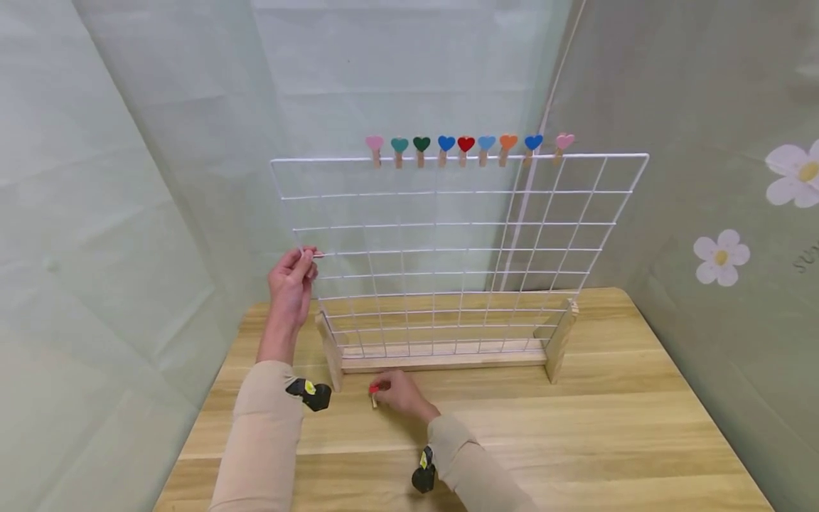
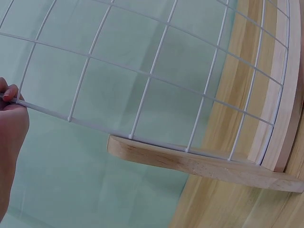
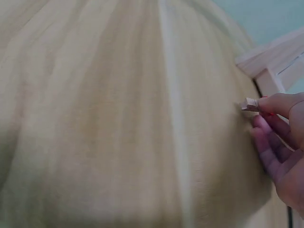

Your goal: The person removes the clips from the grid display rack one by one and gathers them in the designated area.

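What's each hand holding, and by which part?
The left hand pinches the white wire grid by its left edge; the right hand holds a wooden clip by its red end.

Smooth, white-coated wire, metal by its look, throughout the grid (image 2: 150,75). Pale, matt wood in the stand (image 1: 448,365). Faintly sheened wood grain across the counter (image 1: 608,419). Bare wood beneath smooth hearts (image 1: 466,144) on the row of pegs (image 1: 463,160); bare wood on the held peg (image 3: 249,105). Matt, creased cloth look on the backdrop (image 1: 397,64).

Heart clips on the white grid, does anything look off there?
No damage shows. The only slight oddity is the rightmost pink heart clip: its gap from the neighbouring blue heart clip looks wider than the others.
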`<state>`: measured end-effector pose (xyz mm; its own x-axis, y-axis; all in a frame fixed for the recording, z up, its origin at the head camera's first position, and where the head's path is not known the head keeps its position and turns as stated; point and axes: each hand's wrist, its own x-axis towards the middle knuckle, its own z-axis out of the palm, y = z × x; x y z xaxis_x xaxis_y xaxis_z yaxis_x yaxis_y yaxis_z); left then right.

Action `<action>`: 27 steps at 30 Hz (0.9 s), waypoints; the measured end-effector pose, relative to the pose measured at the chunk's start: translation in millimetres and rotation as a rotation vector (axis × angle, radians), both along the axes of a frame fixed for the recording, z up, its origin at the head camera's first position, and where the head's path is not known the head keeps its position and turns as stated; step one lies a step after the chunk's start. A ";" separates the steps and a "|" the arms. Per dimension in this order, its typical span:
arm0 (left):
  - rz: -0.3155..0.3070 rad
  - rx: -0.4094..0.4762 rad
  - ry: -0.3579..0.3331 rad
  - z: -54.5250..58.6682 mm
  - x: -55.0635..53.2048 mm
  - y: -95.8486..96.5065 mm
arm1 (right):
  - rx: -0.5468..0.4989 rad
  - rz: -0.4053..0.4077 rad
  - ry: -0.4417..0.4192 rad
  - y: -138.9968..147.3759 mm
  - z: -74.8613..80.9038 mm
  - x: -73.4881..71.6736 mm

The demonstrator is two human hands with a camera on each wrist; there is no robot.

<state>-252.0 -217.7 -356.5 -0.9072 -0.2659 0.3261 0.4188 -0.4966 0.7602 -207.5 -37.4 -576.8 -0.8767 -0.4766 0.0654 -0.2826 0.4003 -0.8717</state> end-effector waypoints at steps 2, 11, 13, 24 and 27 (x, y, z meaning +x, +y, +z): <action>0.002 -0.006 -0.007 -0.5 0.5 0.4 | 0.003 -0.011 0.021 -0.9 -6.8 2.5; 0.008 -0.032 -0.006 -0.9 1.2 -0.3 | -0.048 -0.106 0.151 -4.0 -22.0 9.9; 0.004 -0.023 -0.008 -0.7 1.3 -0.3 | -0.056 -0.111 0.166 -3.8 -23.0 11.0; 0.003 -0.027 -0.008 0.2 0.4 -0.5 | -0.229 -0.106 -0.023 1.8 -18.8 11.5; -0.001 -0.012 -0.018 -0.4 0.4 -0.2 | -0.260 -0.098 -0.065 6.3 -15.1 14.2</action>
<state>-251.6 -217.9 -356.9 -0.9133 -0.2605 0.3130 0.4043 -0.4877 0.7737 -193.3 -31.0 -591.8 -0.9241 -0.3641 0.1161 -0.1935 0.1838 -0.9637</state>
